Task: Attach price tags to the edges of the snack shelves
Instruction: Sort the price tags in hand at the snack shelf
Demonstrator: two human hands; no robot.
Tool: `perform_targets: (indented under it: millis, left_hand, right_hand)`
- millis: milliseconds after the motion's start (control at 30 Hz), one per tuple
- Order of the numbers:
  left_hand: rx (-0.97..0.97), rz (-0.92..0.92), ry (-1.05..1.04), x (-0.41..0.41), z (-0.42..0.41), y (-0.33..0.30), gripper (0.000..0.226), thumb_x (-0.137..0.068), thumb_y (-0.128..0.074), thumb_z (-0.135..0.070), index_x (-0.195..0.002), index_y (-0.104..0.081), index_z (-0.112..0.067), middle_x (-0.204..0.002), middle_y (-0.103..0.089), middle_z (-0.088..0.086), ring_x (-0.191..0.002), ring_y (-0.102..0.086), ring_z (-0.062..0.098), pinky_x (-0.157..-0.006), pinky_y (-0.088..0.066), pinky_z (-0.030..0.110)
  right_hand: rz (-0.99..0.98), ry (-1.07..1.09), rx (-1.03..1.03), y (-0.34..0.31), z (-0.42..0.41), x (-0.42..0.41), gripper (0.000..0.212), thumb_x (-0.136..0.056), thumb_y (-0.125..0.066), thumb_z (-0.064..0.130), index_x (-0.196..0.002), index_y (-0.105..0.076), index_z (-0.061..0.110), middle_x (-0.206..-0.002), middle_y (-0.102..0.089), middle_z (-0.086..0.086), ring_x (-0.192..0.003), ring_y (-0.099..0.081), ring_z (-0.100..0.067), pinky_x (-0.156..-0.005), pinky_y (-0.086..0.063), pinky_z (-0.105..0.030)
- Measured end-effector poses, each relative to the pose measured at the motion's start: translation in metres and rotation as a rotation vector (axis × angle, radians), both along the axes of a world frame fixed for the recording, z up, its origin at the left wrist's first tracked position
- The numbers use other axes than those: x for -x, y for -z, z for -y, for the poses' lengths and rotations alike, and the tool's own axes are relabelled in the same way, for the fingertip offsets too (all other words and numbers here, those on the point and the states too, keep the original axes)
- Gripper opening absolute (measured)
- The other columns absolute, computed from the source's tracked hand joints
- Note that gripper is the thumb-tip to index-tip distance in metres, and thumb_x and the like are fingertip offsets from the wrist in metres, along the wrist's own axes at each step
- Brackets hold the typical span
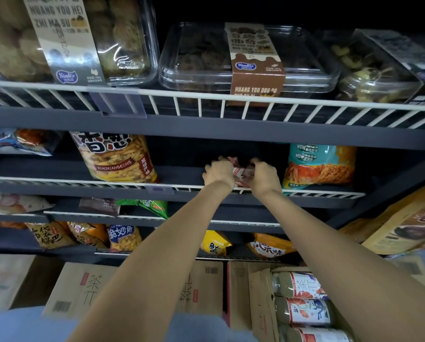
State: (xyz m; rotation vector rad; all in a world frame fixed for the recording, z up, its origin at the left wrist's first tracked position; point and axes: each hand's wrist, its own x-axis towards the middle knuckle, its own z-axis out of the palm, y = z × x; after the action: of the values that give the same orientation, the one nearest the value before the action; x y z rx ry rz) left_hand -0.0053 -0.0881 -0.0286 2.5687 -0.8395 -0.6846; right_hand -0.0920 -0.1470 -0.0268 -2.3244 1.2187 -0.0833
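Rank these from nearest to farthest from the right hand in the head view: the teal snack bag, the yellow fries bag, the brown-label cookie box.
From the right hand:
1. Teal snack bag, same shelf, just right.
2. Brown-label cookie box, shelf above.
3. Yellow fries bag, same shelf, far left.

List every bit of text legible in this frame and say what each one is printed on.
"HUANG YOU HEI ZHI MA SU": sleeve on the left clear cookie box.
"HUANG YOU DOU RU": brown sleeve on the middle clear box; the lower line is cut off.
"XIAOXIANGCONG": yellow snack bag.
"WOW": teal snack bag.
Blue oval logos, barcodes and other small print: too blurred.
Red-and-white pack held by both hands: unreadable.
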Motion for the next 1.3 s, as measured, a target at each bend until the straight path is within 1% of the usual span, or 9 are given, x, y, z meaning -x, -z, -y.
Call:
perform_targets:
  millis: [167, 267, 367, 533, 767, 967, 1067, 1200, 1300]
  left_hand:
    - [0.178, -0.130, 0.083, -0.005, -0.007, 0.001, 0.038, -0.089, -0.060, -0.012, -0.116, -0.040, 0.004, -0.113, -0.056, 0.021, -0.104, -0.058, 0.035, -0.076, -0.047, 0.033]
    - [0.229, -0.181, 0.114, -0.010, -0.012, -0.001, 0.035, -0.090, -0.058, -0.009, -0.116, -0.038, 0.004, -0.114, -0.056, 0.021, -0.103, -0.057, 0.031, -0.073, -0.043, 0.029]
    - [0.207, -0.194, 0.154, -0.015, -0.012, 0.002, 0.032, -0.091, -0.057, -0.011, -0.116, -0.042, 0.003, -0.116, -0.056, 0.019, -0.105, -0.056, 0.029, -0.079, -0.045, 0.029]
    - [0.205, -0.162, 0.125, -0.012, -0.010, 0.006, 0.036, -0.090, -0.056, -0.007, -0.122, -0.044, 0.004, -0.119, -0.057, 0.019, -0.106, -0.060, 0.029, -0.089, -0.051, 0.033]
    - [0.180, -0.131, 0.091, -0.011, -0.007, 0.004, 0.039, -0.087, -0.061, -0.011, -0.121, -0.049, 0.003, -0.120, -0.056, 0.018, -0.109, -0.058, 0.028, -0.089, -0.049, 0.029]
    - [0.210, -0.155, 0.053, -0.011, -0.011, 0.005, 0.033, -0.086, -0.064, -0.010, -0.114, -0.052, 0.002, -0.113, -0.061, 0.017, -0.102, -0.061, 0.026, -0.086, -0.051, 0.031]
    - [0.230, -0.146, 0.055, -0.011, -0.013, 0.005, 0.029, -0.085, -0.065, -0.010, -0.110, -0.055, 0.001, -0.110, -0.063, 0.015, -0.100, -0.061, 0.025, -0.078, -0.048, 0.025]
    - [0.241, -0.136, 0.077, -0.012, -0.015, 0.001, 0.027, -0.084, -0.065, -0.008, -0.108, -0.056, -0.001, -0.109, -0.064, 0.015, -0.099, -0.061, 0.026, -0.077, -0.047, 0.027]
    - [0.252, -0.133, 0.123, -0.013, -0.017, -0.001, 0.026, -0.084, -0.062, -0.005, -0.109, -0.055, -0.001, -0.106, -0.064, 0.015, -0.099, -0.060, 0.028, -0.080, -0.048, 0.030]
  right_hand:
    - [-0.085, 0.022, 0.120, -0.003, 0.006, -0.002, 0.058, -0.082, -0.071, 0.024, -0.133, -0.045, 0.016, -0.136, -0.036, -0.017, -0.127, -0.033, -0.036, -0.096, -0.040, -0.042]
    - [-0.038, -0.063, 0.014, -0.002, 0.012, -0.002, 0.050, -0.082, -0.070, 0.026, -0.127, -0.053, 0.012, -0.130, -0.050, -0.015, -0.122, -0.043, -0.034, -0.096, -0.043, -0.040]
    - [0.039, -0.098, -0.042, -0.001, 0.011, 0.000, 0.042, -0.081, -0.071, 0.021, -0.120, -0.059, 0.008, -0.118, -0.062, -0.014, -0.109, -0.056, -0.029, -0.091, -0.048, -0.038]
    - [0.071, -0.123, -0.051, -0.002, 0.011, 0.003, 0.046, -0.080, -0.072, 0.017, -0.123, -0.057, 0.007, -0.120, -0.062, -0.013, -0.114, -0.053, -0.029, -0.095, -0.046, -0.038]
    - [0.269, -0.093, -0.155, -0.009, 0.014, 0.014, 0.033, -0.090, -0.053, 0.008, -0.123, -0.059, 0.008, -0.124, -0.061, -0.009, -0.114, -0.055, -0.021, -0.089, -0.037, -0.018]
    - [0.323, -0.088, -0.141, -0.001, 0.019, 0.014, 0.026, -0.081, -0.058, -0.010, -0.103, -0.066, 0.000, -0.103, -0.067, -0.014, -0.094, -0.063, -0.021, -0.078, -0.048, -0.023]
    - [0.252, -0.094, -0.113, 0.002, 0.017, 0.008, 0.036, -0.075, -0.067, -0.010, -0.109, -0.062, 0.003, -0.104, -0.066, -0.015, -0.086, -0.059, -0.015, -0.078, -0.048, -0.023]
    - [0.162, -0.105, -0.074, 0.001, 0.017, 0.001, 0.068, -0.074, -0.073, -0.001, -0.134, -0.046, 0.015, -0.125, -0.055, -0.014, -0.102, -0.058, -0.022, -0.088, -0.046, -0.028]
    - [0.057, -0.162, -0.050, 0.003, 0.021, -0.002, 0.061, -0.071, -0.079, 0.016, -0.126, -0.053, 0.019, -0.123, -0.060, -0.009, -0.110, -0.056, -0.028, -0.095, -0.046, -0.040]
